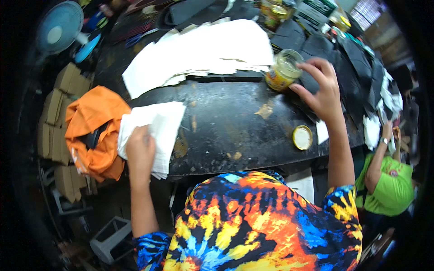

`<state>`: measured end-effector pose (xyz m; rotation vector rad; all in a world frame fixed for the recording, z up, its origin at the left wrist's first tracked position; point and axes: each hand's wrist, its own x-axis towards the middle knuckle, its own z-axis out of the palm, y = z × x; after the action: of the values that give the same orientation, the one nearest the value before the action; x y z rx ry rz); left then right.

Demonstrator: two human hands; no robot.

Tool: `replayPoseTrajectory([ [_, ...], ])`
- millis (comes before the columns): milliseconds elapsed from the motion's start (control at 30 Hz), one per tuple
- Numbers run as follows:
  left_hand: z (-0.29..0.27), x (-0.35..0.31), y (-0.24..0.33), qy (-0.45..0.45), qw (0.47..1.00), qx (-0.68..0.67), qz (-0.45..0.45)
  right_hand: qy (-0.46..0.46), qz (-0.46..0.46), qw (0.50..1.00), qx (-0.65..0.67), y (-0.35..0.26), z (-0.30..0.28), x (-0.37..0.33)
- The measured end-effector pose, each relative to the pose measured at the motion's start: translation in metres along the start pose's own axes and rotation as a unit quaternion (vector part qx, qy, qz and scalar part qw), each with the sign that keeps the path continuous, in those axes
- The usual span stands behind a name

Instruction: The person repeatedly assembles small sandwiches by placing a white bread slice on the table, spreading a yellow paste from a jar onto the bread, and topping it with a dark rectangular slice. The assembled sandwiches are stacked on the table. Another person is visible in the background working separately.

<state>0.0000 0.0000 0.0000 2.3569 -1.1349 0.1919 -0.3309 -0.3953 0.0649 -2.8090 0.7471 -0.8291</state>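
Observation:
My left hand is over a stack of white sheets at the table's left front edge. Its fingers are curled in and slightly blurred; what they hold, if anything, I cannot make out. My right hand is at the right side of an open glass jar with a yellow label. Thumb and fingers are apart, the fingertips close to the jar's rim; whether they touch it is unclear. A round lid with a gold rim lies nearer to me, its pale inside up.
A long fanned row of white pieces spans the dark worn table. Orange cloth bulges at the left, by cardboard boxes and a fan. Black pieces pile up at the right. A person in green works there.

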Motion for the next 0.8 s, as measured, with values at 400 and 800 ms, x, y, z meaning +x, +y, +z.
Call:
replayPoseTrajectory([
  [400,0.12,0.05,0.162,-0.188,0.926,-0.326,0.003,-0.25,-0.053,0.943,-0.215,-0.002,0.014,0.073],
  [800,0.161,0.058,0.134,-0.106,0.95,-0.099,0.277,-0.116,0.045,0.953,0.277,-0.056,0.011,-0.034],
])
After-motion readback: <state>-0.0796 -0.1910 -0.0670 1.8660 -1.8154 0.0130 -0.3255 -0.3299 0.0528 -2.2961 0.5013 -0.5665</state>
